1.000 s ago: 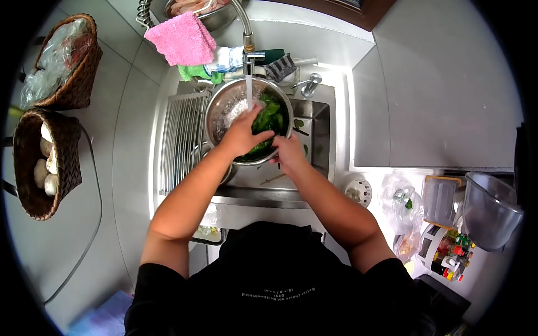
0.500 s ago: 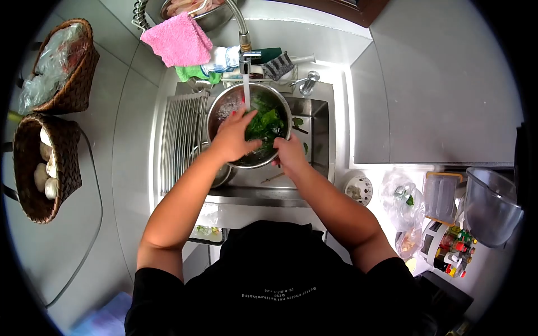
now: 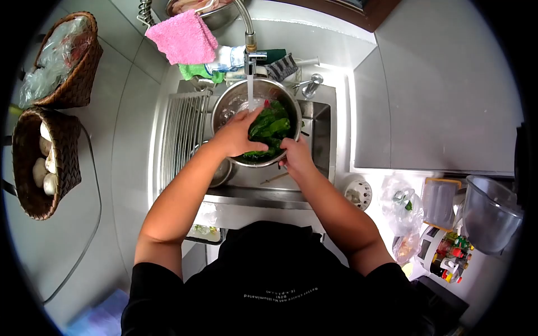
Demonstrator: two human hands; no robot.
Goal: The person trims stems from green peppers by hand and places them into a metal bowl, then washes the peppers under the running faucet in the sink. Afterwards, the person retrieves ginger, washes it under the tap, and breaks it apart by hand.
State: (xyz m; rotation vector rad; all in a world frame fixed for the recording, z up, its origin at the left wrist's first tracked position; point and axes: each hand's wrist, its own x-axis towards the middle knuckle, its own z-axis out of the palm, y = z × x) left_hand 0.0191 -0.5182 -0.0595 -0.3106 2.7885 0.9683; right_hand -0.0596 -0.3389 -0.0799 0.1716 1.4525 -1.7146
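Water runs from the faucet [image 3: 250,63] into a round metal bowl [image 3: 215,124] held over the sink. Dark green leafy vegetables [image 3: 272,127] fill its right side. My left hand [image 3: 238,135] lies over the bowl with fingers spread, touching the near left edge of the leaves; some fingertips are hidden inside. My right hand [image 3: 297,155] is closed on the bowl's lower right rim, thumb on top and fingers beneath. Below the bowl's left side, another metal pan [image 3: 222,173] partly shows.
A wire drying rack [image 3: 185,131] covers the left part of the sink [image 3: 255,193]. Cloths, including a pink towel [image 3: 184,38], hang behind the faucet. Two woven baskets [image 3: 73,148] stand at left. Plastic bags [image 3: 400,207], a clear container [image 3: 490,215] and bottles sit at right.
The bowl has tilted and shifted slightly right and up. The leaves have gathered at its right side, and my left hand has moved a little right over them.
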